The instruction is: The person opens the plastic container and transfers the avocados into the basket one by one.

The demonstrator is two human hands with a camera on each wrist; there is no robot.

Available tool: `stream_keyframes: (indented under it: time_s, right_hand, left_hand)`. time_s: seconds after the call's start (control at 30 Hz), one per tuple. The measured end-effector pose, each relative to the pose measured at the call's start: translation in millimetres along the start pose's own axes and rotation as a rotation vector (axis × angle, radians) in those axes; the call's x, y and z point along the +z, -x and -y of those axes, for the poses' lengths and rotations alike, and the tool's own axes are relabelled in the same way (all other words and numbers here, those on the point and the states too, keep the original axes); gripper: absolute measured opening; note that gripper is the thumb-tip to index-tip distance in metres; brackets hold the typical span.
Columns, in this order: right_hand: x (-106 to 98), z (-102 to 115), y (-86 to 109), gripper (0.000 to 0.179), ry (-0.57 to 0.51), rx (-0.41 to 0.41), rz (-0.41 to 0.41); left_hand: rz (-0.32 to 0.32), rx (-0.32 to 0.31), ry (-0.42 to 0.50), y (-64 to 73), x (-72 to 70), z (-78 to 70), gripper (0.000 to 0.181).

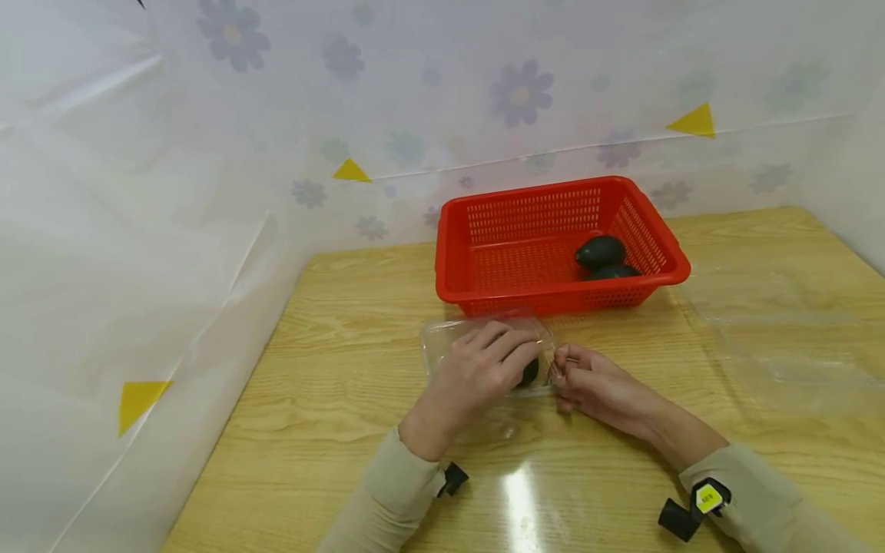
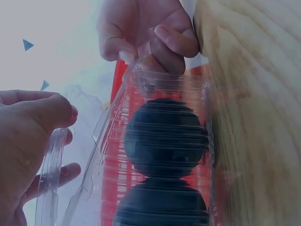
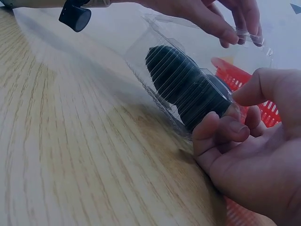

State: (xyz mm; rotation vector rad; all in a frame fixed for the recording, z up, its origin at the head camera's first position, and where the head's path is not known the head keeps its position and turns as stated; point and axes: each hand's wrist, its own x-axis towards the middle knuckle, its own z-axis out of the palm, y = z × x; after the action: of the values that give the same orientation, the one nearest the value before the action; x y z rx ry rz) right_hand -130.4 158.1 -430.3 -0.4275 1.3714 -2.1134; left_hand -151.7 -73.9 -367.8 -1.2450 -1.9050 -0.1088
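A clear plastic clamshell box (image 1: pixel 437 349) lies on the table in front of the basket, its lid (image 2: pixel 50 181) raised. Two dark avocados (image 2: pixel 164 136) sit in a row inside, seen through the ribbed wall in both wrist views; in the head view only part of one shows past the fingers. My left hand (image 1: pixel 477 372) reaches over the box and pinches the lid's edge between thumb and fingers. At the box's right end, my right hand (image 1: pixel 611 392) grips the corner with its thumb and curled fingers.
Behind the box stands a red plastic basket (image 1: pixel 452 288) with two avocados (image 1: pixel 601 251) at its right side. More clear plastic boxes (image 1: pixel 788 338) lie on the wooden table (image 1: pixel 332 384) at the right. Flower-patterned white sheeting (image 1: pixel 415 100) hangs around the back and left.
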Motion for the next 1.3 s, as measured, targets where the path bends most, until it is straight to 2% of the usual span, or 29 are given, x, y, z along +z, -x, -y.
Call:
stream_keyframes:
  time_s: [0.13,0.23,0.37,0.53,0.67,0.87,0.97,1.3]
  right_hand:
    - [-1,0,0.5,0.018,0.03,-0.011,-0.013]
    - [-1,1,0.7,0.017,0.067,-0.013,-0.031]
    - [0,2,0.2,0.017,0.1,-0.004,-0.047]
    - [-1,3,0.2,0.019,0.111,-0.006,-0.057]
    - [-1,4,0.6,0.018,0.114,-0.014,-0.06]
    - [-3,5,2.6,0.016,0.121,-0.006,-0.074]
    - [-4,5,3.2,0.015,0.125,-0.003,-0.088]
    - [-4,6,3.8,0.018,0.151,0.001,-0.094]
  left_hand:
    - [0.001,-0.01,0.007,0.3,0.0,1.4,0.019]
    - [0.045,-0.049,-0.016,1.3,0.2,-0.2,0.023]
    - [0.19,-0.134,-0.023,6.5,-0.5,-2.4,0.04]
    - [0.358,-0.236,0.015,12.8,-2.9,-2.7,0.047]
    - [0.464,-0.292,0.004,13.1,-6.8,-5.0,0.058]
    - [0.656,-0.436,0.024,9.4,-13.2,-9.3,0.084]
    - [0.688,-0.461,0.029,8.0,-13.8,-9.8,0.086]
    - [0.688,-0.455,0.042,8.2,-12.0,-8.4,0.091]
